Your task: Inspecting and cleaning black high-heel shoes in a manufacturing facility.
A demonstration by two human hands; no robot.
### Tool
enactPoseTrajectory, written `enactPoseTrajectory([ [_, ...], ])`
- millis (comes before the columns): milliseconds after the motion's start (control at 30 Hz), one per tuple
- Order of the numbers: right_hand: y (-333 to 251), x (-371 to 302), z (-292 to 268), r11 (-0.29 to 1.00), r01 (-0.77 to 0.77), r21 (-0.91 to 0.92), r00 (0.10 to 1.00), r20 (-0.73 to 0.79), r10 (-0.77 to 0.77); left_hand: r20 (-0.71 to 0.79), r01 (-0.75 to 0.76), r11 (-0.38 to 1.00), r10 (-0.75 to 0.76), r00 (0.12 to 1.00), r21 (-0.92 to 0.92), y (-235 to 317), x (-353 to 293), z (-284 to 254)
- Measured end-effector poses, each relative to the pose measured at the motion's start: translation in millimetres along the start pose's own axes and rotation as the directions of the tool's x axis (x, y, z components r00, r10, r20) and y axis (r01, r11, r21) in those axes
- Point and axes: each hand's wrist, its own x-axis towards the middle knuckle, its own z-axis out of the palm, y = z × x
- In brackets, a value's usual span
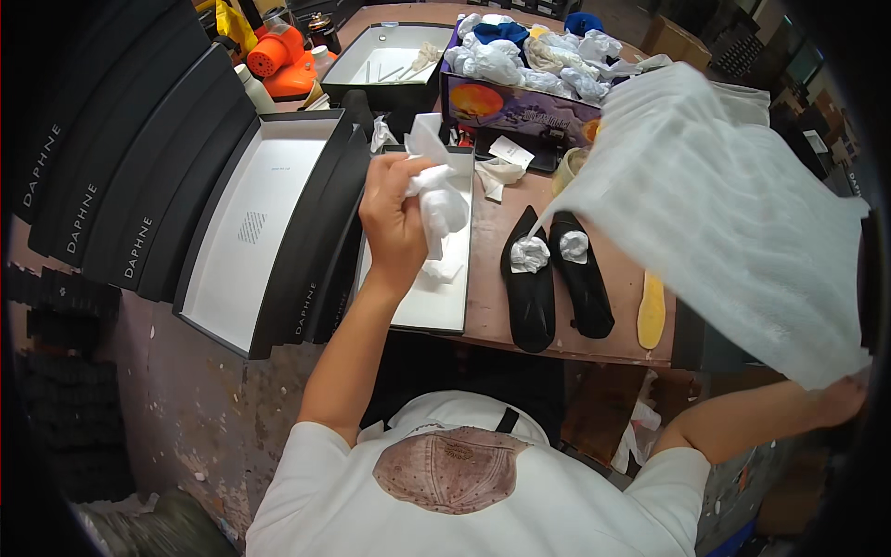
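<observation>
My left hand (394,218) is closed around a crumpled wad of white tissue paper (444,209), above an open shoe box (427,311) with a white inside. Far out to the right, my right hand (843,399) grips the lower corner of a large sheet of white tissue paper (715,213). The sheet hangs spread in the air and hides part of the table's right side. Beneath its left corner, a pair of black pointed shoes, a left shoe (531,311) and a right shoe (587,288), lies on the table, each with balled paper in its opening.
A yellow insole (652,311) lies right of the shoes. Behind them stands a purple carton (520,111) heaped with crumpled paper. A black-rimmed tray (385,70) and an orange container (278,56) sit at the back. Black shoe boxes (148,186) are stacked at left beside an open lid (251,241).
</observation>
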Motion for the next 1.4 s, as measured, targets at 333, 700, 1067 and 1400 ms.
enactPoseTrajectory([
  [333,-32.5,20.2,-19.9,0.997,0.037,0.068,0.987,0.156,-0.047,0.493,-0.122,0.514,-0.688,0.532,0.849,-105.5,-38.0,5.0],
  [700,-65.4,15.1,-55.9,0.986,0.071,0.147,0.961,0.255,-0.107,0.250,-0.278,0.911,0.205,0.946,0.306,-5.6,66.2,84.5],
  [1067,-158.4,7.3,-70.5,0.973,0.195,0.123,0.884,0.407,-0.229,0.915,0.418,0.902,-0.257,0.309,0.112,90.6,-20.9,137.8],
  [1400,-160.2,1.3,-73.8,0.972,0.120,0.203,0.813,0.542,-0.213,0.796,0.272,0.871,0.195,0.573,-0.409,159.3,-104.2,124.1],
])
